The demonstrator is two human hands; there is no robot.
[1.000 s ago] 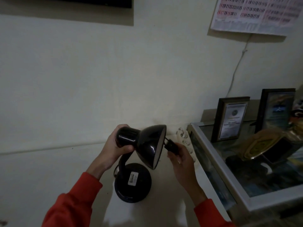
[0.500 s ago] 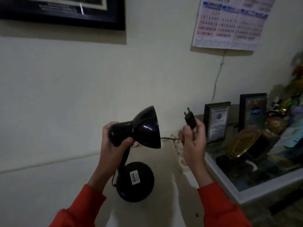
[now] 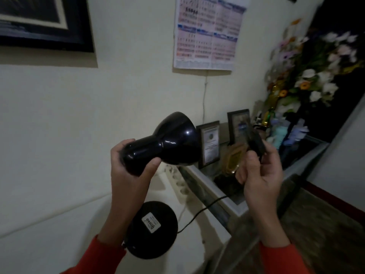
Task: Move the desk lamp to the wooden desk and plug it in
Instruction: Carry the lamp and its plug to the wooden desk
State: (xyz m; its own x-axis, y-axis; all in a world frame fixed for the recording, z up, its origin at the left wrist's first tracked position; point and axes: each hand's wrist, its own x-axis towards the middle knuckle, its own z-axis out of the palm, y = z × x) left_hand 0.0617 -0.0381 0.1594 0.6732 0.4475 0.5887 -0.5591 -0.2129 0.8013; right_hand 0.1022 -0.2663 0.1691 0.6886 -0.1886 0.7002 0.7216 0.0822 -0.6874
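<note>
Nearest the camera, 2 red sleeves [image 3: 104, 254] enter from the lower edge. Just beyond them hangs the round black lamp base [image 3: 153, 229], its underside with a white label [image 3: 151, 224] turned toward the viewer. A thin black cord [image 3: 199, 212] runs from the base toward the right. Above the base, the left hand [image 3: 130, 169] is wrapped around the neck of the glossy black desk lamp [image 3: 164, 143], holding the whole lamp in the air with its bell-shaped shade pointing up and to the right. To the right of the shade, the right hand [image 3: 260, 173] is closed on the black plug [image 3: 255, 144], which is blurred. Below the shade and behind it, a white power strip [image 3: 177, 180] lies against the cream wall [image 3: 59, 125]. Right of the lamp stands a glass-topped cabinet [image 3: 225, 202] bearing 2 dark-framed certificates [image 3: 210, 143] and a gold plaque [image 3: 234, 158]. Farther right of the lamp rises a bouquet of white and orange flowers [image 3: 308, 76]. On the wall above the lamp hang a paper calendar [image 3: 207, 32] and, to the left, a black picture frame [image 3: 45, 22].
</note>
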